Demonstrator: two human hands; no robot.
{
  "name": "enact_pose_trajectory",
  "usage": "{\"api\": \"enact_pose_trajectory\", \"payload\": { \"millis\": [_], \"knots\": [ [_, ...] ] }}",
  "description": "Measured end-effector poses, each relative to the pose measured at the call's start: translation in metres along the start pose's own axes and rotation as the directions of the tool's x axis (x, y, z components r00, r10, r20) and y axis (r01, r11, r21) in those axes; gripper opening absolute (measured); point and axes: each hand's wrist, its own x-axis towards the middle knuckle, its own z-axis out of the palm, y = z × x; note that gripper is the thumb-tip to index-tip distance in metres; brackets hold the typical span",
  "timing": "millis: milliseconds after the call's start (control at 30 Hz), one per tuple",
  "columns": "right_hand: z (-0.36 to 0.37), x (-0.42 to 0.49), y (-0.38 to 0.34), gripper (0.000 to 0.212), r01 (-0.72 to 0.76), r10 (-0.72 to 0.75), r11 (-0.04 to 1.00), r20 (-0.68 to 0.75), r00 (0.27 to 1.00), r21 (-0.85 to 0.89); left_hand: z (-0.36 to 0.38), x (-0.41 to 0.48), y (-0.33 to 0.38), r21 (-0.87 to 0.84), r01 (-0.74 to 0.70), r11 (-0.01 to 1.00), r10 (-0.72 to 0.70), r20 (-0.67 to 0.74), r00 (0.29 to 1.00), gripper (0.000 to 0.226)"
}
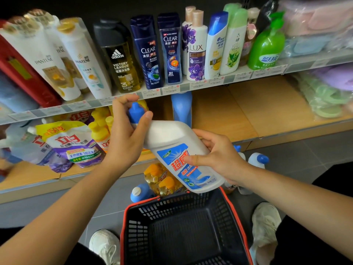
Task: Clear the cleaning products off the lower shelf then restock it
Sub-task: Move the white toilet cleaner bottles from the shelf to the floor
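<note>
Smooth white plastic bottle (172,138) is gripped at neck by left hand (124,138), at body by right hand (219,155). Label (193,176) is partly covered.

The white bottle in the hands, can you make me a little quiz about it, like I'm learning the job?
1. True or false: the white bottle lies inside the black basket.
2. Its cap is: A red, B blue, C green?
3. Fill in: the ___ hand grips the bottle near its neck.
Key: 1 false, both hands hold it up. 2 B. 3 left: the left hand is at the neck and the right hand holds the labelled body.
</note>
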Motion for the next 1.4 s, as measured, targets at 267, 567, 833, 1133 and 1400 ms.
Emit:
{"api": "enact_pose_trajectory", "payload": {
  "millis": [267, 567, 833, 1133, 1400],
  "knots": [
    [-0.002, 0.001, 0.003, 0.058, -0.027, 0.026, 0.999, 0.009, 1.0, 0.039, -0.002, 0.003, 0.007, -0.161, 0.122, 0.979, -0.109, 0.087, 0.99, 0.018],
    [-0.004, 0.001, 0.002, 0.049, -0.096, 0.103, 0.974, -0.024, 0.994, 0.203, 0.008, -0.008, -0.001, -0.314, 0.365, 0.877, -0.286, 0.27, 0.919, 0.051],
    [-0.006, -0.002, -0.012, 0.06, -0.138, 0.181, 0.953, -0.144, 0.973, 0.268, 0.044, -0.065, -0.021, -0.223, 0.62, 0.752, -0.402, 0.589, 0.701, 0.046],
    [-0.013, -0.009, -0.019, 0.06, -0.196, 0.245, 0.932, -0.134, 0.96, 0.306, 0.051, -0.086, -0.02, -0.31, 0.664, 0.68, -0.461, 0.524, 0.717, 0.066],
    [-0.026, -0.017, -0.004, 0.06, -0.343, 0.359, 0.931, -0.142, 0.923, 0.126, 0.038, -0.074, -0.015, -0.528, 0.596, 0.605, -0.522, 0.303, 0.798, 0.064]
  ]
}}
